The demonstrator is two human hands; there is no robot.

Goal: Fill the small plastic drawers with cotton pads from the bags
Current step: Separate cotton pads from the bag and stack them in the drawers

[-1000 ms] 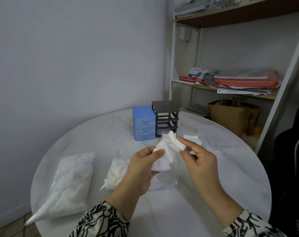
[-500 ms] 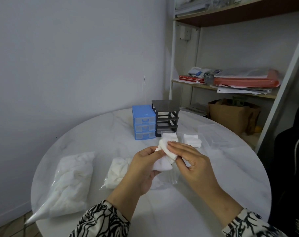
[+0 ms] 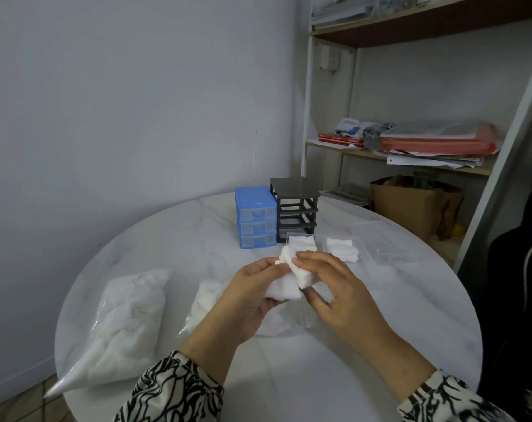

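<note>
white cotton pads (image 3: 292, 274) — bunched stack, held above table — clear drawers (image 3: 344, 248) behind.

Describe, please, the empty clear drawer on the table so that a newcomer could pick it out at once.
Start at the round marble table and find the dark grey drawer frame beside the blue drawer unit at its far side. To the right of the frame lie clear plastic drawers. The empty clear drawer is the rightmost; its two neighbours hold white cotton pads.
</note>
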